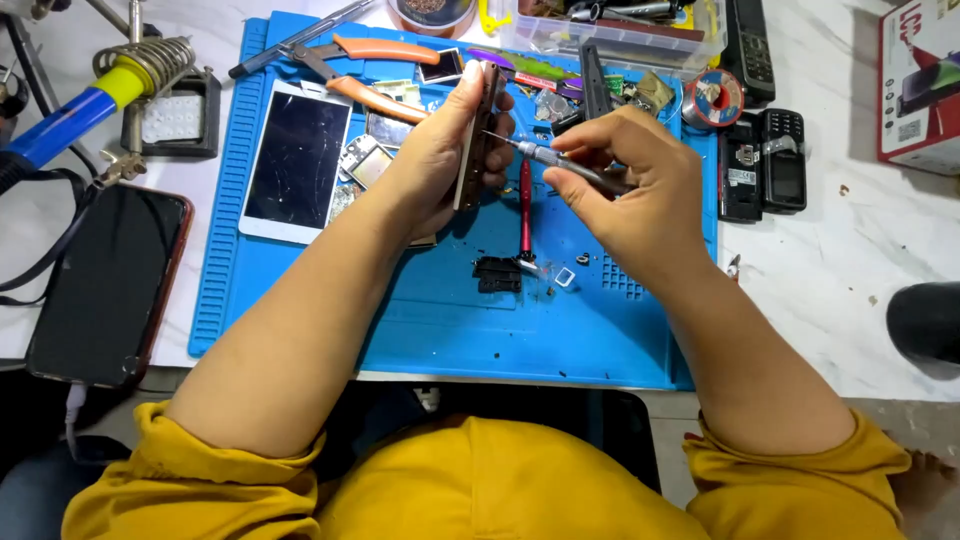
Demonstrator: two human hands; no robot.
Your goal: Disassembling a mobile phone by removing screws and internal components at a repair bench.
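Fingers of the left hand (440,150) clamp a phone (478,135) on edge while the right hand (625,185) pinches a screwdriver (545,157) against it, above a blue mat (440,320).

A single head-worn camera looks steeply down from above the seated person's chest onto the blue work mat (440,330), which fills the middle of the frame. The view faces away from the body: yellow sleeves enter below the mat, a parts tray (620,35) lies beyond its far edge. It sits close, at arm's reach. No second view shares the scene.
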